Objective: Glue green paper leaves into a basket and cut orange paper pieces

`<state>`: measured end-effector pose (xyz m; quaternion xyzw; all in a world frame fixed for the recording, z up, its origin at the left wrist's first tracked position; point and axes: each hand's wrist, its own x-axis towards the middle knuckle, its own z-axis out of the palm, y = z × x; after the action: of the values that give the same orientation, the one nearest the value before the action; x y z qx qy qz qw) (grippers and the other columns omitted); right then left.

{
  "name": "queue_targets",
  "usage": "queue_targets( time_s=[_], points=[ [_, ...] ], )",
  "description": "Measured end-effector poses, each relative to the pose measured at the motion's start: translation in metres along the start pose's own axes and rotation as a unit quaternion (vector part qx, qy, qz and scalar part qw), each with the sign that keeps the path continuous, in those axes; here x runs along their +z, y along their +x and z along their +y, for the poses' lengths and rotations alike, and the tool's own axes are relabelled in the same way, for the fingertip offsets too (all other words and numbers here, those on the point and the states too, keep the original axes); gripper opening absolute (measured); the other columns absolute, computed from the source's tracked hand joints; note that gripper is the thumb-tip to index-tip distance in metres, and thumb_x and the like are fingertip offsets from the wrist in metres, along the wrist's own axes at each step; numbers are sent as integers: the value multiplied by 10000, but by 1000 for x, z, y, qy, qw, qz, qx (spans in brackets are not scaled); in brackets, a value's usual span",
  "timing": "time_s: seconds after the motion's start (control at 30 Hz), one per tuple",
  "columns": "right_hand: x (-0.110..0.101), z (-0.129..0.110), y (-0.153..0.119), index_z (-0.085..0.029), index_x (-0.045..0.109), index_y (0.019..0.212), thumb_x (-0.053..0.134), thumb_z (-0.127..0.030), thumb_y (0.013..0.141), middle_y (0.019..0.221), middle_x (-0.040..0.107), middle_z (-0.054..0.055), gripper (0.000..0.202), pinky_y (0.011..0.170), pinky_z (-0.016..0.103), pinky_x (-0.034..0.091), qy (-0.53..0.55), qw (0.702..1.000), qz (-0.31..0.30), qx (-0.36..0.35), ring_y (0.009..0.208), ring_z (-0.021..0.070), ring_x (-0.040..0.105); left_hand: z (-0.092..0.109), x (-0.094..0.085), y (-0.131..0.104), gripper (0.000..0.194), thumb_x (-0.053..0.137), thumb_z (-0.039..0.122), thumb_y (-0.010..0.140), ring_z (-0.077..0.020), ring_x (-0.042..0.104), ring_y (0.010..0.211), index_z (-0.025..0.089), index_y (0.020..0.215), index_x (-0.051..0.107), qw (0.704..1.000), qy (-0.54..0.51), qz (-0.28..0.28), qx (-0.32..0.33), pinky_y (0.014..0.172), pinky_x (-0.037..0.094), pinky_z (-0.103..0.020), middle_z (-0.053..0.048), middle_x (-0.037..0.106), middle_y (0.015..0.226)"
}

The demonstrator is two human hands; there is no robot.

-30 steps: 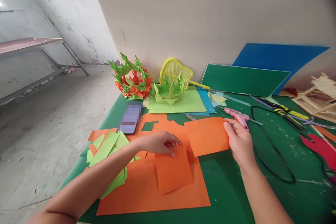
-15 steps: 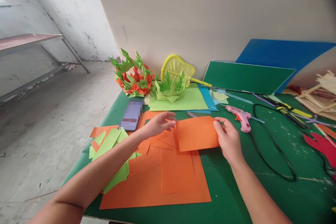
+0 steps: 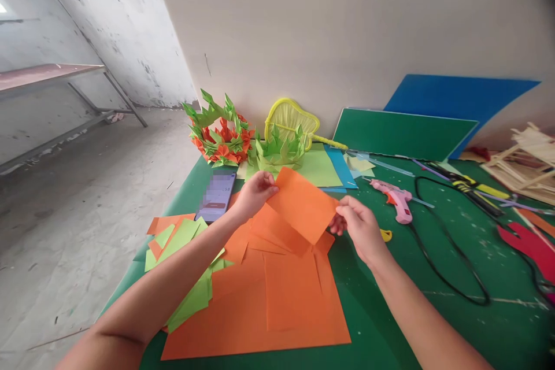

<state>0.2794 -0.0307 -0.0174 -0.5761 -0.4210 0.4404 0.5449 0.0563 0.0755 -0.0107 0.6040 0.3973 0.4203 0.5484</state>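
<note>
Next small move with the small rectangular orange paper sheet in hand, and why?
Probably turn the small rectangular orange paper sheet square: left hand and right hand pinch opposite sides, but its edges slant against the large flat orange paper sheet.

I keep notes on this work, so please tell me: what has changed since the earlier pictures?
The left hand moved forward and took the orange sheet by its left corner. The right hand, still holding it, moved left; the sheet shifted left and turned. The pink glue gun and phone stayed put.
</note>
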Motion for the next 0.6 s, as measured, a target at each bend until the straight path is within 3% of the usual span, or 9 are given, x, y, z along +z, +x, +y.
queue_targets(
  time_s=[0.2, 0.43, 0.6],
  points=[
    [0, 9, -1, -216, 444, 613, 508, -316, 785, 519, 577, -26, 208, 415, 208, 354, -43, 999, 4, -15, 423, 98, 497, -6, 0, 0, 459, 772, 405, 641, -114, 590, 759, 215, 919, 459, 997, -70, 23, -27, 697, 440, -223, 36, 599, 800],
    [-14, 12, -4, -221, 478, 631, 502, -341, 862, 534, 516, -33, 261, 479, 235, 385, -99, 991, 32, -85, 500, 121, 502, -8, 5, -11, 367, 738, 384, 710, -125, 585, 789, 211, 949, 519, 998, -51, -12, -32, 727, 438, -238, 17, 613, 809],
    [-13, 10, -4, -226, 520, 708, 590, -486, 834, 560, 498, -38, 297, 460, 242, 384, -102, 992, 10, -67, 488, 123, 482, -5, 8, -17, 246, 693, 384, 750, -165, 592, 876, 204, 900, 618, 1000, 13, -14, -19, 773, 454, -267, -31, 651, 938]
  ],
)
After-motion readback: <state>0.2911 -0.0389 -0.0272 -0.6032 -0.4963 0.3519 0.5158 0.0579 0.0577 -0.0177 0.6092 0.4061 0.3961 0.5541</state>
